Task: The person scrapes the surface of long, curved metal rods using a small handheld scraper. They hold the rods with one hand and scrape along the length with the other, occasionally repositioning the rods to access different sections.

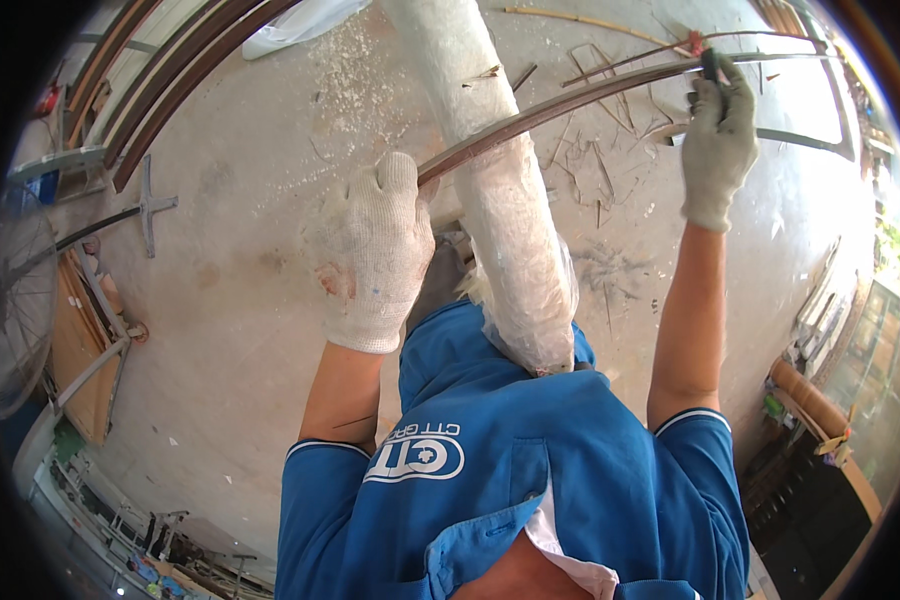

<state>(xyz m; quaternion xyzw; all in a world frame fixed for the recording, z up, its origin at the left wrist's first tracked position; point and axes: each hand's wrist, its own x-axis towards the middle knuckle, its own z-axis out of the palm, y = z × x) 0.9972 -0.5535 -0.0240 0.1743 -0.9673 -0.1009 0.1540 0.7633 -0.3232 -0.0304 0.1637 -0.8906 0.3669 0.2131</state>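
Note:
A long dark brown strip (560,104), apparently a frame profile, runs from left to upper right. My left hand (378,250), in a stained white knit glove, is closed around its near end. Beneath the strip lies a thick pole-like bundle in whitish plastic wrap (505,200), stretching away from my waist. My right hand (720,145), also gloved, is raised at the strip's far part. Its fingers are closed on a small black object (710,66) touching the strip; what kind it is I cannot tell. A red tie (695,42) shows just beyond it.
Brown profiles (185,75) lean at the upper left. A metal cross-shaped foot (150,205) stands on the left. Thin scrap strips (595,170) and white crumbs (355,90) litter the concrete floor. At the right lies a brown roll (808,398).

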